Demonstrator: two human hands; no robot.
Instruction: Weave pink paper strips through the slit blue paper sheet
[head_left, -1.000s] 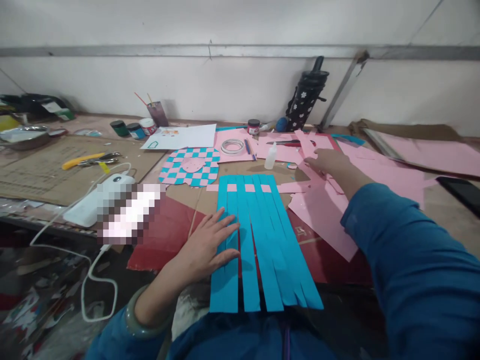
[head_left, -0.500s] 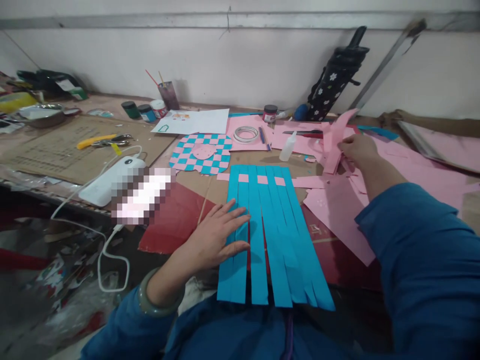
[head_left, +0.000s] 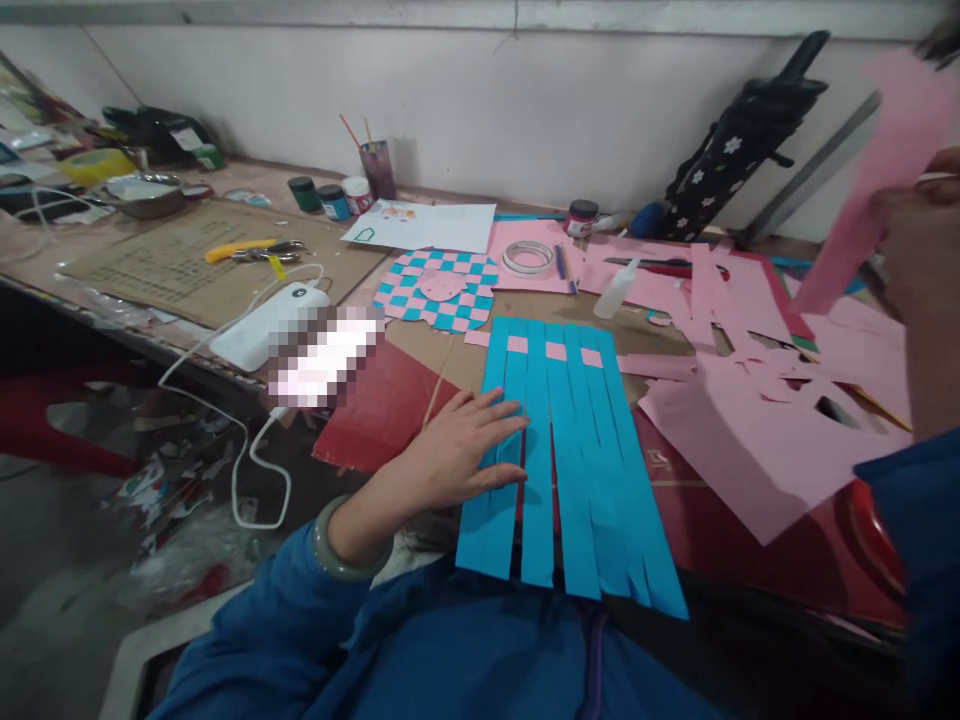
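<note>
Pink paper strip (head_left: 874, 185) has just risen off the pink sheets (head_left: 757, 440) and is now held up at the far right of the view, gripped in the curled right hand (head_left: 919, 235). Left hand (head_left: 454, 450) stays open and flat on the blue paper strips (head_left: 570, 450), which lie on the table directly in front of the person, one pink crosspiece (head_left: 555, 351) threaded near their far end.

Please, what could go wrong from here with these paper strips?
The blue paper strips are held down only by the left hand, so they might shift out of line. Their loose lower ends reach the edge of the red cardboard and could slip over. The pink paper strip in the right hand could tear if bent.
</note>
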